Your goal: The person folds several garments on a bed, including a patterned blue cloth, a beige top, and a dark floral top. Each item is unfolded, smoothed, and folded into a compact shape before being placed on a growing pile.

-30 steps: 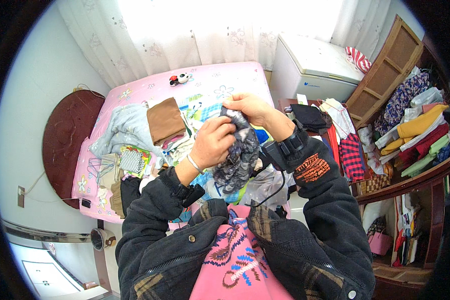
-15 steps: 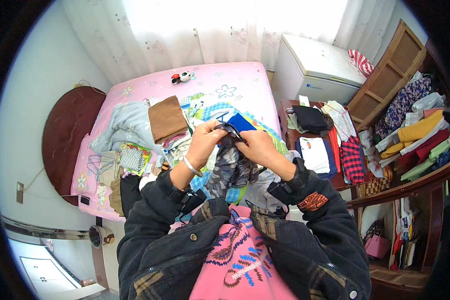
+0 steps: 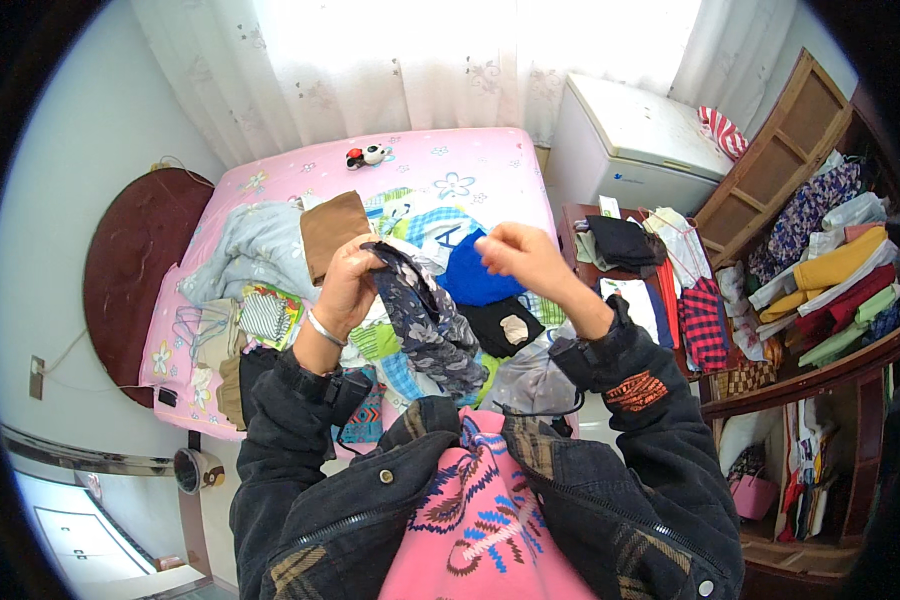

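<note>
My left hand is closed on the upper edge of a dark grey patterned garment. The cloth hangs loosely down and to the right, with a long opening along its upper side; whether it is a pair of trousers or a skirt is unclear. Right of it, my right hand is raised, its fingers curled and slightly blurred, with no cloth in them. Beneath the hands lie a bright blue cloth and a black garment with a pale patch. A folded brown cloth rests behind my left hand.
The pink flowered bed carries a grey-blue blanket, several clothes and a small panda-like toy. To the right stand a white chest freezer, a dark red table with clothes piles and an open wooden wardrobe full of clothes.
My right hand has let go of the patterned garment and moved up to the right. My left hand has carried the garment leftward, uncovering the blue cloth and black garment.
</note>
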Demonstrator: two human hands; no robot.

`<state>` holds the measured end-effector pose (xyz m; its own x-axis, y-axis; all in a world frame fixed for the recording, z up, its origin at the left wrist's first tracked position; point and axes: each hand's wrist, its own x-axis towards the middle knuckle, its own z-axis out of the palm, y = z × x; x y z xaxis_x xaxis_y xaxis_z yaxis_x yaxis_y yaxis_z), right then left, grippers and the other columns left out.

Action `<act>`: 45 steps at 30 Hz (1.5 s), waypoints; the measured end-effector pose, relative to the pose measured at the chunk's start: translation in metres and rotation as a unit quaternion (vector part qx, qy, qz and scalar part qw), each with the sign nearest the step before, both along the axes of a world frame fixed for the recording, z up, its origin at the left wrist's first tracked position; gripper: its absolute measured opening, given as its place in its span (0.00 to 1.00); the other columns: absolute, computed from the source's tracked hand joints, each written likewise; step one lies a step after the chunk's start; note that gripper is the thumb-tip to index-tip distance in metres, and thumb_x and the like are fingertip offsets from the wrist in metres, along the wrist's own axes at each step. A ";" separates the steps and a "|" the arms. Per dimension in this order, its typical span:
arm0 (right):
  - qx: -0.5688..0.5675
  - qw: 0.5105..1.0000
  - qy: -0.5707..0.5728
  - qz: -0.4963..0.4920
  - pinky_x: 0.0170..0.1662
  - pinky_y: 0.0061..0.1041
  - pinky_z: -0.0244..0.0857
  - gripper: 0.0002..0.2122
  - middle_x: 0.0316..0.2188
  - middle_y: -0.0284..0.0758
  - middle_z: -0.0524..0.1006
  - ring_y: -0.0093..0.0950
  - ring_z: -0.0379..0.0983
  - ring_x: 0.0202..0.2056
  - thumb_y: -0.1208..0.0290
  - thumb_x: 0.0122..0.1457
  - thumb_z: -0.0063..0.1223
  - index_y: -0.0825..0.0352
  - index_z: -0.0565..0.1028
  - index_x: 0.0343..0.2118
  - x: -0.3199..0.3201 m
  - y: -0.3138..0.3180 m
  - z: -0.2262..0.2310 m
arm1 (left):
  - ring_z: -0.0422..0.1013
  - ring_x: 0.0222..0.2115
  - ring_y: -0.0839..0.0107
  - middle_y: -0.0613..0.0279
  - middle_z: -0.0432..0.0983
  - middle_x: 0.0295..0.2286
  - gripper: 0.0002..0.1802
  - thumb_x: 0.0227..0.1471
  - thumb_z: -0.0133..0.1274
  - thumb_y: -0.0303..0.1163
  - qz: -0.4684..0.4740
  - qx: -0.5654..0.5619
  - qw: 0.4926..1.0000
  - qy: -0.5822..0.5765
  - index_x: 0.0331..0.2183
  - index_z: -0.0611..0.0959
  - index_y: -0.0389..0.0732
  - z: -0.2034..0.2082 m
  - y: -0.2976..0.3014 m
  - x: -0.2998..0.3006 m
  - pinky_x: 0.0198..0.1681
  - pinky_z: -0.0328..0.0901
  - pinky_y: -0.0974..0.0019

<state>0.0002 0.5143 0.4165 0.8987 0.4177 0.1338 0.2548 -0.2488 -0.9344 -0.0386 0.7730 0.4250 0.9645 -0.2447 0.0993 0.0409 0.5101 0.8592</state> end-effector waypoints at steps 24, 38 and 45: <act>0.107 0.984 0.057 0.129 0.29 0.17 0.59 0.03 0.21 0.25 0.71 0.15 0.63 0.25 0.74 0.55 0.51 0.67 0.73 0.31 0.014 0.059 0.002 | 0.66 0.32 0.71 0.62 0.69 0.29 0.28 0.45 0.56 0.45 -0.004 0.525 0.831 -0.184 0.44 0.71 0.38 -0.007 0.003 -0.024 0.36 0.61 0.69; -0.182 0.947 -0.263 0.025 0.34 0.30 0.65 0.09 0.24 0.39 0.76 0.37 0.73 0.30 0.81 0.39 0.56 0.68 0.73 0.27 0.028 0.033 0.011 | 0.74 0.32 0.72 0.58 0.77 0.34 0.16 0.57 0.41 0.35 -0.021 0.047 0.997 0.061 0.40 0.76 0.33 -0.003 0.004 -0.016 0.37 0.68 0.70; -0.073 0.996 -0.028 0.038 0.31 0.32 0.66 0.07 0.24 0.37 0.76 0.35 0.72 0.27 0.71 0.47 0.57 0.65 0.73 0.28 -0.006 0.050 -0.006 | 0.74 0.31 0.69 0.58 0.77 0.32 0.20 0.59 0.37 0.42 0.043 -0.056 0.990 0.122 0.41 0.76 0.37 0.008 -0.011 -0.009 0.37 0.69 0.67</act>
